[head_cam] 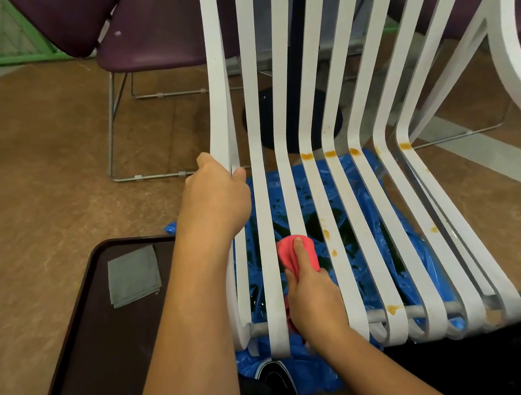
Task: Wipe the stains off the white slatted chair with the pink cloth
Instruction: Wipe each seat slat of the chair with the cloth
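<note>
The white slatted chair (334, 169) fills the middle and right of the view. Orange-brown stains (329, 153) line the bend of several slats, and smaller spots (326, 234) dot the seat slats. My left hand (216, 195) grips the leftmost slat at the bend. My right hand (313, 298) holds the pink cloth (288, 252) and presses it on the third seat slat from the left, thumb on top of the cloth.
A blue plastic sheet (368, 217) with dark wet patches lies under the seat. A dark brown tray (86, 363) with a folded grey cloth (133, 275) sits on the floor at left. Purple chairs (144, 45) stand behind.
</note>
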Motion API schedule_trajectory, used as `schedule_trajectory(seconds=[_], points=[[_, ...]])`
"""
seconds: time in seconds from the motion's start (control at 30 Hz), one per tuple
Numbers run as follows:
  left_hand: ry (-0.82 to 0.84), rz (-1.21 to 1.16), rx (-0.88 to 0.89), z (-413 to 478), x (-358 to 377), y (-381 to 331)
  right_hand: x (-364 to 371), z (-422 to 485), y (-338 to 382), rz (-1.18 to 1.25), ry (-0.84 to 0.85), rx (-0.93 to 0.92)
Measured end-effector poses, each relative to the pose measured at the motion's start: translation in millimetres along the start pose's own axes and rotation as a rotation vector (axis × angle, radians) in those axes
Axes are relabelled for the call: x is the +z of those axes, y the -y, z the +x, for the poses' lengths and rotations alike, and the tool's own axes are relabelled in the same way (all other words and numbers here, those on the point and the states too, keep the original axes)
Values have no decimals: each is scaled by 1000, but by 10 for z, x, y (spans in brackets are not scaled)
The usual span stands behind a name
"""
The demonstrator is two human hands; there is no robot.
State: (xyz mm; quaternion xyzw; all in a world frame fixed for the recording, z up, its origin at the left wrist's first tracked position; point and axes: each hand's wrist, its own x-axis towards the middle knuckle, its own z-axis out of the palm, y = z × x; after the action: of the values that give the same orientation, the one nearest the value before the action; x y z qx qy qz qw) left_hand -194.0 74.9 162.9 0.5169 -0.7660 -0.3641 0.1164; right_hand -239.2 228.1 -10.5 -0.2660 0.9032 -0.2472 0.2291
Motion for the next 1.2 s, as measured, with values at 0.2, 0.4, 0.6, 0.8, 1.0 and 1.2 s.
schedule_trajectory(seconds=[0.2, 0.4, 0.6, 0.8, 1.0, 1.2], points=[[-2, 33, -19, 27, 23, -18, -3, 564, 173, -34, 9, -8], [-15, 63, -36, 28, 19, -51, 22, 1095, 323, -111, 1, -4], [-7, 55, -48, 46, 24, -44, -61, 1455, 482, -148, 15, -5], [0, 57, -65, 76, 32, -38, -92, 1802, 585, -176, 30, -14], [-4, 40, -73, 100, 47, -26, -134, 2089, 694, -156, 46, 2], [-12, 29, -77, 113, 57, -31, -142, 2214, 747, -176, 42, 10]])
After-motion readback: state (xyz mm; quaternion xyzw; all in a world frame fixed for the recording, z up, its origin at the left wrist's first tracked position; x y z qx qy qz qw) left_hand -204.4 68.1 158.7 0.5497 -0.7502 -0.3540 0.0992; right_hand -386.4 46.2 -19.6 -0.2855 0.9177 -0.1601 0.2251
